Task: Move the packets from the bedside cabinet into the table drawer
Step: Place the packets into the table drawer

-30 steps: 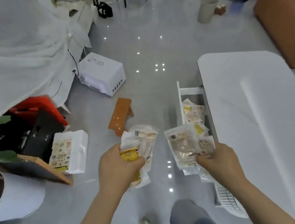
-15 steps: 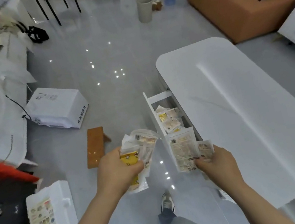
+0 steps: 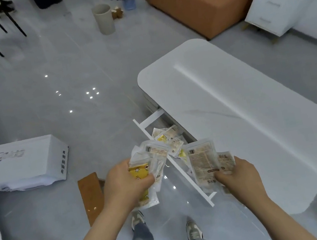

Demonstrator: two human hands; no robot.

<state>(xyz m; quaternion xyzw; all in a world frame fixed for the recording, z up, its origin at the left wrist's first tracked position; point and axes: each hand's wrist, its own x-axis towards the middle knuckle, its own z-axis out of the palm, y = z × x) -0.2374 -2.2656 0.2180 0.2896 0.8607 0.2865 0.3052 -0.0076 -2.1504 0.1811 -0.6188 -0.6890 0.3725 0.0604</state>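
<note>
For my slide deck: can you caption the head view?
Left hand and right hand each grip snack packets at the open table drawer, with loose packets already inside.

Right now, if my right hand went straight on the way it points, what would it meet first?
Likely the loose packets lying in the open drawer. Your right hand, gripping its own packets, points over it toward them, but height is unclear, so it may pass above them.
</note>
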